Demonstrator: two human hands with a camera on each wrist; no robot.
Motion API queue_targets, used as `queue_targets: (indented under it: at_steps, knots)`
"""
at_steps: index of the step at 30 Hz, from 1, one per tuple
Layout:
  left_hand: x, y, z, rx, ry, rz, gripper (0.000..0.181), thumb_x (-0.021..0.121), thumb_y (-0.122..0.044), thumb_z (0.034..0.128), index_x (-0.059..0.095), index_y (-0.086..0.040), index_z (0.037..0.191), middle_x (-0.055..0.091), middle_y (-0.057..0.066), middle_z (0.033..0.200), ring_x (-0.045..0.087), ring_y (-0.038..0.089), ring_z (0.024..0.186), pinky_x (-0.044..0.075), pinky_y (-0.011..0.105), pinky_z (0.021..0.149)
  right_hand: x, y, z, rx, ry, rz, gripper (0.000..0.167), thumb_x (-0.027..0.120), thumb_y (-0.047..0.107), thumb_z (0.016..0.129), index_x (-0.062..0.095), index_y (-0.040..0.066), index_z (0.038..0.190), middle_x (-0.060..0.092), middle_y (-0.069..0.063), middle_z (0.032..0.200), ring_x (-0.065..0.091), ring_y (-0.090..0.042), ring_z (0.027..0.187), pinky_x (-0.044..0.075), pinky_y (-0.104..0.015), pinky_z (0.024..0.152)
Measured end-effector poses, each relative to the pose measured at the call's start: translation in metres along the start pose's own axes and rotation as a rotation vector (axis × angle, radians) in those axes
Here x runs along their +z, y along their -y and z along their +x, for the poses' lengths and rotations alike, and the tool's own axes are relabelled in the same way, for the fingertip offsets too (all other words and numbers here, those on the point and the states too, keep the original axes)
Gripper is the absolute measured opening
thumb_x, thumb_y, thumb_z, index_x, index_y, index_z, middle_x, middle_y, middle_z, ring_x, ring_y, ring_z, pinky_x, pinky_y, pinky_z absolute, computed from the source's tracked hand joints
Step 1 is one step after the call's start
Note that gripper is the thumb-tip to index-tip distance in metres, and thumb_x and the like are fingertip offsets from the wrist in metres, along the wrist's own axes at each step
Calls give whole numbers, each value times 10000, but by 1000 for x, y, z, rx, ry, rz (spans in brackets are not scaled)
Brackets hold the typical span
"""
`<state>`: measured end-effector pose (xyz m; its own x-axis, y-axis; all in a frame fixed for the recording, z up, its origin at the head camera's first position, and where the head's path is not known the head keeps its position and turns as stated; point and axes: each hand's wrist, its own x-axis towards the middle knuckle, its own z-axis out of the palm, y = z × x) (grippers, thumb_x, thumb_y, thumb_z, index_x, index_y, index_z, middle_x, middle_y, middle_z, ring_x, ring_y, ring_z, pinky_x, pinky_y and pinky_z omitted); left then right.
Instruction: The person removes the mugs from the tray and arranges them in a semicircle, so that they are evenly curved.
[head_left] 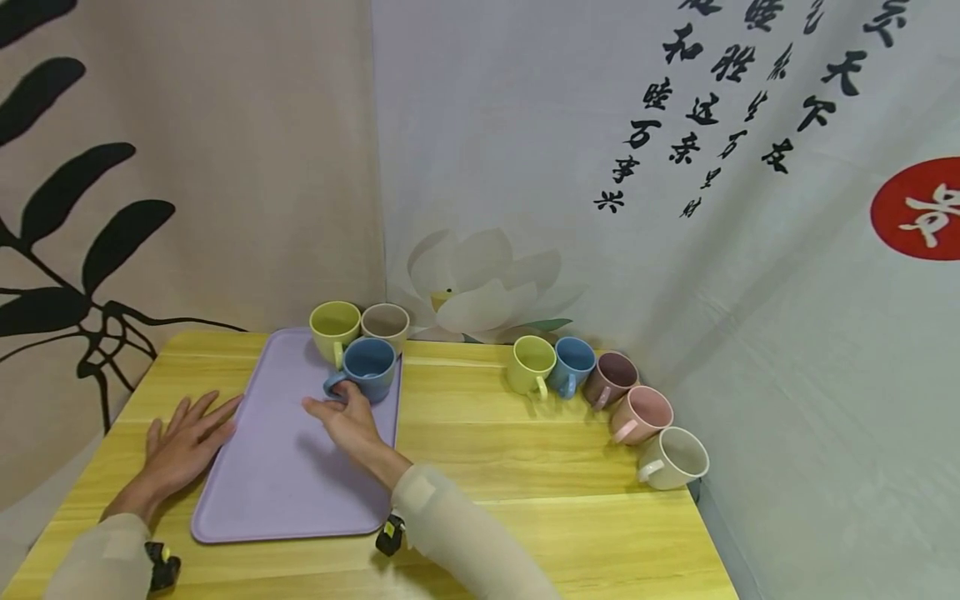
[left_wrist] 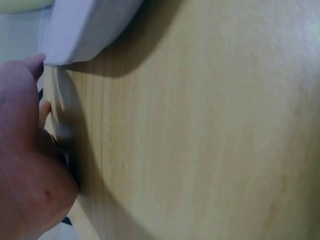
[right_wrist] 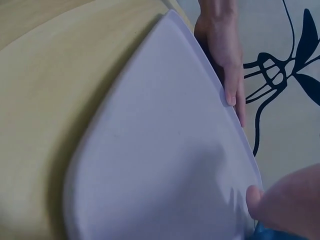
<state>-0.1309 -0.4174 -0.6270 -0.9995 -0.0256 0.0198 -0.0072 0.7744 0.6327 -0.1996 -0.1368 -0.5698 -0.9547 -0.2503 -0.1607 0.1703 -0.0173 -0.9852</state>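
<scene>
My right hand (head_left: 352, 429) holds a blue mug (head_left: 378, 379) by its handle over the back right part of a lilac tray (head_left: 277, 483). Right behind this mug, at the tray's far end, are a yellow-green mug (head_left: 333, 321) and a beige mug (head_left: 386, 319). My left hand (head_left: 183, 446) lies at the tray's left side, fingers extended and fingertips touching the rim. In the right wrist view only a sliver of the blue mug (right_wrist: 275, 233) shows below my right hand (right_wrist: 295, 200). The left wrist view shows my left hand (left_wrist: 25, 150) beside the tray's edge (left_wrist: 95, 35).
On the table's (head_left: 480, 467) right side several mugs form a slanting row: yellow-green (head_left: 531, 362), blue (head_left: 573, 362), dark mauve (head_left: 611, 379), pink (head_left: 643, 412) and cream (head_left: 675, 458). A printed curtain (head_left: 525, 125) hangs behind the table.
</scene>
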Motion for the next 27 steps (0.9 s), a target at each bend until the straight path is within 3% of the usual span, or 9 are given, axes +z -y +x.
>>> queue_targets:
  at_steps: [6, 10, 13, 16, 21, 25, 27]
  knots:
    - [-1, 1, 0, 5, 2, 3, 620, 400, -426, 1236, 364, -98, 1761, 104, 375, 1848, -138, 680, 1694, -231, 903, 1232, -6, -3, -6, -40, -97, -61, 384, 863, 244, 952, 697, 85, 1260, 771, -94, 1208, 696, -47, 973, 580, -225, 869]
    - [-1, 0, 0, 4, 3, 5, 621, 399, -425, 1237, 364, -95, 1761, 109, 378, 1845, -139, 681, 1693, -222, 912, 1226, -12, -3, -10, -84, -162, -88, 346, 835, 260, 987, 700, 21, 1197, 742, -13, 1046, 640, -29, 856, 545, -202, 770]
    - [-1, -1, 0, 2, 4, 5, 623, 397, -427, 1237, 361, -92, 1761, 108, 381, 1843, -137, 684, 1691, -218, 916, 1224, -20, -25, 1, -159, -188, -149, 275, 773, 326, 1053, 706, 66, 1114, 711, 43, 964, 605, -17, 802, 519, -185, 706]
    - [-2, -1, 0, 1, 6, 4, 623, 396, -425, 1237, 359, -92, 1762, 105, 381, 1844, -137, 686, 1690, -220, 914, 1225, -27, -60, 23, -217, -220, -215, 247, 715, 403, 1104, 699, 161, 1054, 684, 112, 929, 622, -18, 817, 550, -202, 702]
    - [-2, -1, 0, 1, 6, 0, 619, 396, -422, 1237, 361, -96, 1763, 102, 375, 1848, -139, 684, 1691, -224, 911, 1227, -35, -83, 34, -283, -289, -264, 255, 651, 390, 1152, 726, 164, 1062, 724, 69, 942, 668, -45, 832, 562, -219, 704]
    - [-1, 0, 0, 1, 6, 1, 622, 398, -424, 1236, 357, -100, 1765, 99, 374, 1849, -140, 684, 1691, -226, 909, 1227, -41, -74, 23, -367, -320, -315, 301, 580, 327, 1183, 729, 112, 1035, 752, -7, 905, 704, -100, 801, 566, -235, 685]
    - [-1, 0, 0, 2, 6, 2, 624, 399, -426, 1236, 354, -100, 1767, 96, 374, 1849, -144, 683, 1691, -230, 907, 1228, -46, -67, 15, -369, -311, -309, 312, 576, 335, 1183, 727, 113, 1025, 753, -3, 887, 706, -103, 788, 566, -234, 684]
